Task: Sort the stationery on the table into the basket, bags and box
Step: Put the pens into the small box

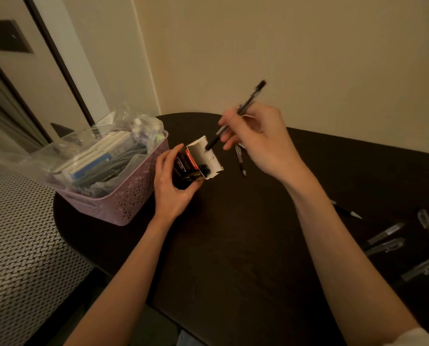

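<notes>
basket (133,196) left of box (196,161), pens (388,243) far right on table (233,245)

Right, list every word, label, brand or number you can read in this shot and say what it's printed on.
Nothing here reads clearly.
Small box held in the left hand: red strip with white lettering, too blurred to read.
Same box, black face: a white-bordered label, too blurred to read.
Pen in the right hand: no print legible.
Packets in the pink basket: no text legible.
</notes>
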{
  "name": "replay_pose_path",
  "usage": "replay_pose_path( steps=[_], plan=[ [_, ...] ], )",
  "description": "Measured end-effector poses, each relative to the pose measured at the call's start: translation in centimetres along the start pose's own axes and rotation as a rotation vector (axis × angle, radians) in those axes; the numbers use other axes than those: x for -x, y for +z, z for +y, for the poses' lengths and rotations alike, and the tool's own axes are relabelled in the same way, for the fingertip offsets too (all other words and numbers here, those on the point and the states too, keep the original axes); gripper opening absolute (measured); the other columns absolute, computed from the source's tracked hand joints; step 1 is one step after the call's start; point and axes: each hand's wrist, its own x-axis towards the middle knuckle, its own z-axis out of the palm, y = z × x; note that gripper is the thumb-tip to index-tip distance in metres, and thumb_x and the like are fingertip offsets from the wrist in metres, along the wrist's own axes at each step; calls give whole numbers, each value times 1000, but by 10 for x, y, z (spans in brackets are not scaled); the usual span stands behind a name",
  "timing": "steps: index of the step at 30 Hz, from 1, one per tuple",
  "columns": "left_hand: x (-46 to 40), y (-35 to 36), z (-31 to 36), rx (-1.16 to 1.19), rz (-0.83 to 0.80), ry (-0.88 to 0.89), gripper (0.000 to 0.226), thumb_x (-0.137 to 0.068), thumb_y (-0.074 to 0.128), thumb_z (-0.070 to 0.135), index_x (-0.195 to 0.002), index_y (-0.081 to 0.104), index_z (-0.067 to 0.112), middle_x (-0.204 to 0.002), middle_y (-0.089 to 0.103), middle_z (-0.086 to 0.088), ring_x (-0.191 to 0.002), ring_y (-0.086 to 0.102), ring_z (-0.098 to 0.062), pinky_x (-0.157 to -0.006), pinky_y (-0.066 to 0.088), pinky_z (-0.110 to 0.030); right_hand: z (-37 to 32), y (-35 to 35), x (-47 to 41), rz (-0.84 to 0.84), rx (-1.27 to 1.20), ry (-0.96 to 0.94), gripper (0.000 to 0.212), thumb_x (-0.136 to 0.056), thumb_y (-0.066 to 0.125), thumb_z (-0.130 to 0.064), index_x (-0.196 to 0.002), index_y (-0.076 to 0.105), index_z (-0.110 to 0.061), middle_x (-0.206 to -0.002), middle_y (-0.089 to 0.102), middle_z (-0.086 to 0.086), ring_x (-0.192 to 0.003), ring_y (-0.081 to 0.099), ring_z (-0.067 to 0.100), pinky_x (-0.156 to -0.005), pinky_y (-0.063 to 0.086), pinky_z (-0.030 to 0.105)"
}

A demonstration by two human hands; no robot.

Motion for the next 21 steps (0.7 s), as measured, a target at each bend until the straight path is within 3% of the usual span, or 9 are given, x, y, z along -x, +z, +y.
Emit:
replay_pose_path(
  steps=[4,8,13,18,21],
  plan=[
    [0,0,3,-8,16,7,75,-68,71,42,-136,40,33,-134,43,1,-123,38,6,-102,30,-7,6,12,-2,-70,257,-56,3,-89,64,-15,-92,64,-16,-100,61,4,-84,64,12,-76,57,35],
    [1,-1,4,-15,22,8,75,-68,70,42,-135,39,33,-133,42,3,-121,35,12,-99,26,-1,9,18,0,-131,389,-110,12,-87,66,-15,-97,64,-20,-104,59,-2,-91,61,6,-79,53,18],
    [1,1,2,-15,23,15,75,-68,71,42,-136,39,33,-134,44,-1,-122,39,4,-100,29,-4,10,14,0,-163,446,-127,17,-84,69,-11,-98,64,-19,-99,59,-6,-84,60,2,-71,48,8],
    [0,1,0,-10,25,14,75,-68,72,42,-135,37,42,-135,45,-1,-124,41,-3,-102,32,-10,14,10,-1,-157,502,-136,11,-86,67,-14,-95,65,-19,-96,61,-7,-83,60,2,-66,46,9],
    [-1,1,0,-17,25,8,75,-68,71,43,-133,35,47,-135,43,3,-125,40,-5,-102,32,-12,24,3,-7,-54,531,-121,11,-90,61,-17,-100,65,-20,-97,59,-10,-85,57,1,-72,45,11]
  ],
)
